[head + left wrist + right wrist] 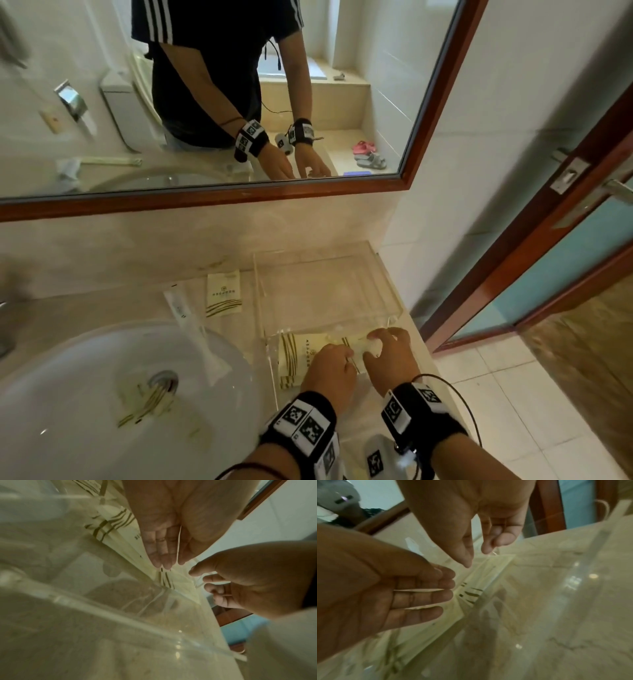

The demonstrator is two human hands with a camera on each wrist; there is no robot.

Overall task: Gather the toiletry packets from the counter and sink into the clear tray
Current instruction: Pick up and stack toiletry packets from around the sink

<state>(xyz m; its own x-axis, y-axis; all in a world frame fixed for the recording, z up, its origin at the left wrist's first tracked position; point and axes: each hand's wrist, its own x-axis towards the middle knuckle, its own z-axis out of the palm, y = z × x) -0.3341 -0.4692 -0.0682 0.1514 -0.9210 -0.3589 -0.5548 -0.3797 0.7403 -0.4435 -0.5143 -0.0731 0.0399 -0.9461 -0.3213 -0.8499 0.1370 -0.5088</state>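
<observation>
Both hands sit together at the near end of the clear tray (329, 274). The left hand (330, 368) lies flat-fingered on the striped packets (298, 353), probably settling them, while the right hand (390, 356) seems to pinch their far corner.

Each bare forearm ends in a broad black wrist strap (301, 423) carrying white square tiles printed with black block-pattern codes; the right wrist's strap (419, 411) bears similar tiles. A thin black cable (460, 399) loops out from the right strap. A silvery-white camera housing (383, 457) sits under that wrist. A thin dark cord bracelet (250, 467) circles the left forearm. The mirror shows a black short-sleeved shirt (205, 51) with white shoulder stripes.
</observation>
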